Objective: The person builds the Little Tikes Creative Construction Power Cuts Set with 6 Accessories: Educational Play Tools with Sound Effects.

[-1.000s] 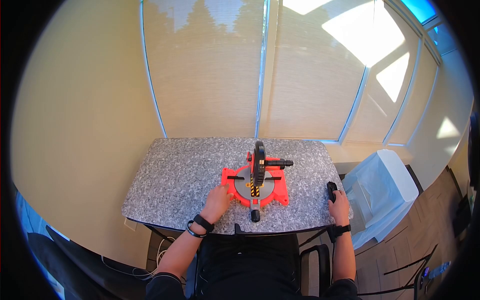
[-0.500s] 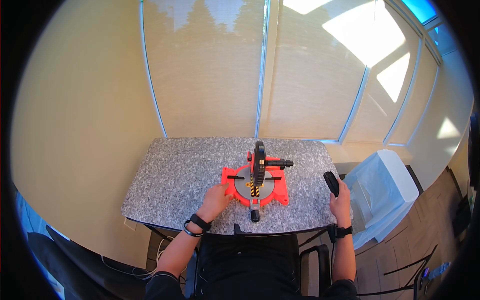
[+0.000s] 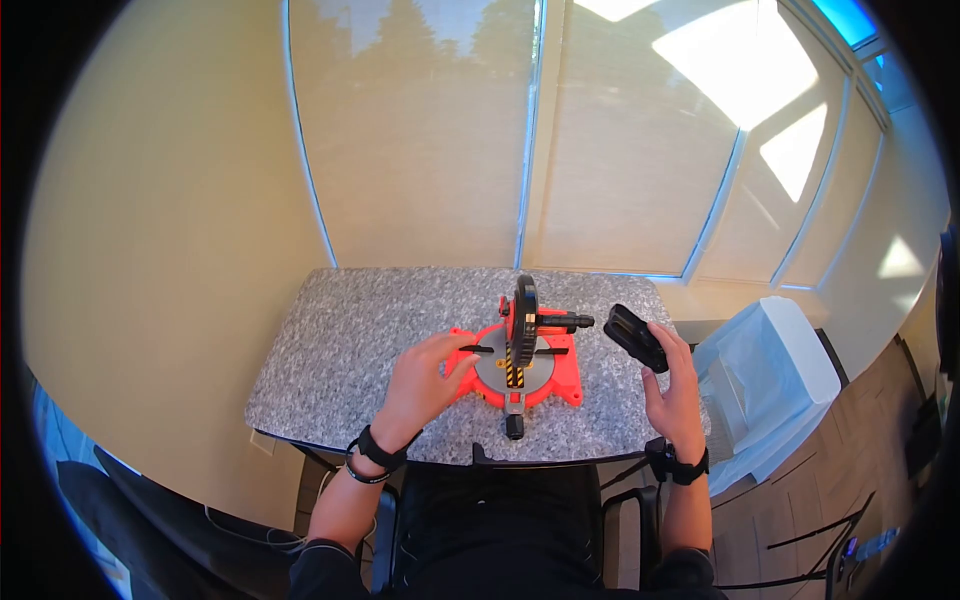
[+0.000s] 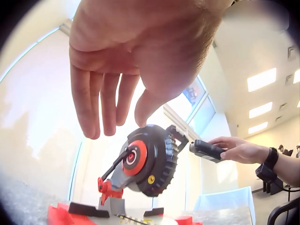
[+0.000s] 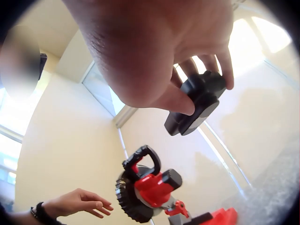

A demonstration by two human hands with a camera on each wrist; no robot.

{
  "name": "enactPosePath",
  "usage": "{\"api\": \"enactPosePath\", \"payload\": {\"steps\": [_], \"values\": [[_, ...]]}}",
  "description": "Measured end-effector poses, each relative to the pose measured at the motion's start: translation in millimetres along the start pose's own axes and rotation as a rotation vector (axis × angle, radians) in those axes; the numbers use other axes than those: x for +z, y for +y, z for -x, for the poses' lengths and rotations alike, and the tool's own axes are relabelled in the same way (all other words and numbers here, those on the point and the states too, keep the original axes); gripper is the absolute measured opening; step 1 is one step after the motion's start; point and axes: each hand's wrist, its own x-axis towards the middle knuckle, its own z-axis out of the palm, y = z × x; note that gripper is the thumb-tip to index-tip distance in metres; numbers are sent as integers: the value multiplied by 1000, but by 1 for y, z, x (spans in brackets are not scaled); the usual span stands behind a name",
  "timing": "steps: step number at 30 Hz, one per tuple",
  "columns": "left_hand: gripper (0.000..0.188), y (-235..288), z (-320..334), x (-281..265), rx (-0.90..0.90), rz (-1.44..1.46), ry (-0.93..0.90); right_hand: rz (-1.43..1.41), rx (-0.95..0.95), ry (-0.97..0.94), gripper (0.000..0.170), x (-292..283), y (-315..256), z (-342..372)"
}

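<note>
A red and black miter saw stands on the granite-patterned table, its round black guard raised over a grey turntable. My left hand hovers at the left edge of the saw's red base, fingers straight and nothing in them. On the right, my right hand holds a black battery pack up above the table, to the right of the saw. The right wrist view shows the thumb on one side of the pack and fingers on the other.
To the right of the table stands a bin-like shape draped in a pale blue plastic cover. Window shades rise behind the table. A black chair armrest sits by the right arm, and cables hang below the table's left side.
My right hand has lifted the battery pack off the table's right edge and brought it up and left. My left hand has let go of the saw's base and risen away from it.
</note>
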Motion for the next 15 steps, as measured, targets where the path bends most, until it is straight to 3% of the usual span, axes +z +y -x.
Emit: {"api": "enactPosePath", "payload": {"steps": [4,9,15], "values": [[38,22,-1,-15,65,76,-37,-161,-97,-104,60,-4,-40,-13],[65,63,-1,-33,88,309,-138,-207,-287,-239,51,2,-68,-23],[72,71,0,-48,119,295,-128,-242,-378,-282,51,7,-96,-36]]}}
